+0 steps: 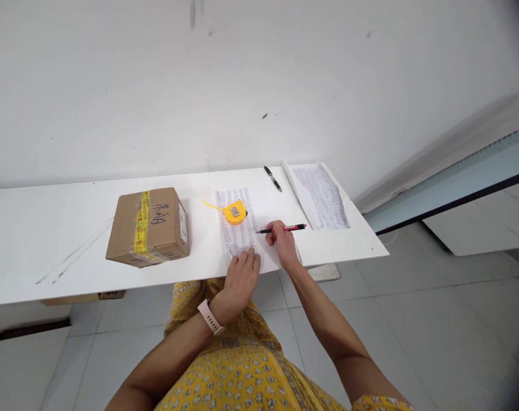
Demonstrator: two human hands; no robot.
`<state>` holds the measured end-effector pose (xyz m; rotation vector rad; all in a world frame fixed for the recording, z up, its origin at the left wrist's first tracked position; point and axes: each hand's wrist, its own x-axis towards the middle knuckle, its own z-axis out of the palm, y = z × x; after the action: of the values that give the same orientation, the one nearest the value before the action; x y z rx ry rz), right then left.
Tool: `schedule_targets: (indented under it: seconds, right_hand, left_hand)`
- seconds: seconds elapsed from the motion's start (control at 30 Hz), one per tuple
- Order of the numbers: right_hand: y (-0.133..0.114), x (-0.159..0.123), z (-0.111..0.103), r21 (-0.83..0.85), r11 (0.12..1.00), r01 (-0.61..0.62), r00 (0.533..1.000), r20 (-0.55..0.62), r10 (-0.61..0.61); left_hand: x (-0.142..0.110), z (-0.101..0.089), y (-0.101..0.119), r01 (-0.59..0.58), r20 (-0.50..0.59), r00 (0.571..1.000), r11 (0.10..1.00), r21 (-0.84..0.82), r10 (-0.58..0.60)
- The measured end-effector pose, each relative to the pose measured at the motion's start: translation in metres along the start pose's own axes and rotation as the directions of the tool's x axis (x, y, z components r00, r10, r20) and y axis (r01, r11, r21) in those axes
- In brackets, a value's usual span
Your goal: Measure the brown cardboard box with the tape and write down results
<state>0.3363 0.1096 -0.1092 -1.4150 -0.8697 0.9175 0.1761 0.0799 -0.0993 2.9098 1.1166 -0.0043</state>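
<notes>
1 box banded with yellow tape sits near the table's front edge. Left of it, 2 dark streaks slant toward that edge. 1 black pen lies near the back edge, toward the right corner.

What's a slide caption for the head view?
Right hand with red pen, left hand on paper, tape measure atop it, box to the left.

Scuffed white wall, long white table set along it, dark streaks across its left part, grey tiled floor below, soft even light
</notes>
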Motion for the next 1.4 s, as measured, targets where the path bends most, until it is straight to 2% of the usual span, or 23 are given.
schedule_targets:
  seconds: [0.1,0.27,0.4,0.5,0.67,0.8,1.07,1.4]
  right_hand:
    - [0.008,0.007,0.001,0.007,0.999,0.033,0.999,0.035,-0.034]
    - [0.018,0.014,-0.001,-0.112,0.989,0.094,0.995,-0.031,-0.098]
    - [0.021,0.013,0.001,-0.155,0.974,0.163,0.986,0.011,-0.164]
    - [0.022,0.012,0.003,-0.172,0.974,0.151,0.989,0.035,-0.147]
    - [0.023,0.014,0.003,-0.31,0.931,0.191,0.978,-0.019,-0.207]
    - [0.023,0.015,0.004,-0.373,0.905,0.206,0.974,-0.007,-0.225]
    - [0.024,0.016,0.003,-0.413,0.889,0.199,0.977,0.015,-0.212]
    - [0.026,0.016,0.003,-0.427,0.877,0.218,0.972,0.02,-0.232]
  left_hand:
    - [0.004,-0.005,0.0,0.064,0.028,0.998,0.996,-0.056,-0.062]
    - [0.015,-0.003,0.002,0.137,0.055,0.99,0.974,-0.179,-0.129]
    - [0.02,-0.001,0.001,0.105,0.083,0.992,0.982,-0.158,-0.093]
    - [0.022,0.002,0.0,0.104,0.095,0.991,0.984,-0.145,-0.091]
    - [0.022,0.009,0.0,0.117,0.052,0.993,0.972,-0.205,-0.109]
    - [0.02,0.008,0.0,0.103,0.042,0.994,0.976,-0.194,-0.097]
    - [0.021,-0.002,0.001,0.11,0.101,0.99,0.983,-0.149,-0.096]
    - [0.02,0.004,0.001,0.114,0.085,0.991,0.981,-0.155,-0.102]
